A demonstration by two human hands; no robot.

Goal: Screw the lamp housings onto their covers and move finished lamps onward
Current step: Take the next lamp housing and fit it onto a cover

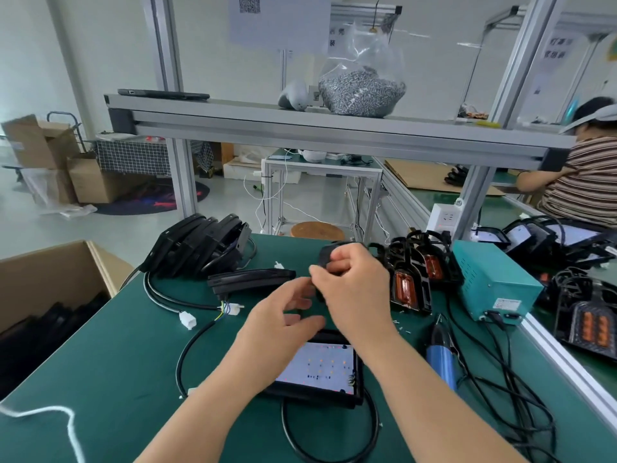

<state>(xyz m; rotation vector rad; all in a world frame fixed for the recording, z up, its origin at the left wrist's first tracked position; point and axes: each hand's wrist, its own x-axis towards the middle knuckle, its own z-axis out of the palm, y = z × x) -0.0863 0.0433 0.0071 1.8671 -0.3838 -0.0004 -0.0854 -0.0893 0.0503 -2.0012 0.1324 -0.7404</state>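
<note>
Two hands at work above a green table (100,379). Clamped in the right hand (354,289), fingers curled tight: one black lamp part (329,253), lifted clear of the table, blurred. Just beneath, the left hand (283,319), fingers apart and loosely bent, nothing plainly pinched.

Flat on the table under both wrists: one lamp (359,379), white LED board (320,362) facing up, one black cable (283,422) looping from its near edge. Beyond the left hand, one black housing (250,279) lying alone, a white connector (187,319) near it. Behind that, a leaning row of black housings (200,242), about five, edges too merged for a firm count. Right of the held part, two upright black pieces with orange inserts (412,289).

One blue screwdriver (440,357) lying beside the right forearm; one teal box (494,285) behind it. One clear bag of screws (362,91) up on the shelf (233,106). One open cardboard box (50,262) off the left edge, dark parts inside. One other person (581,175) seated at far right
</note>
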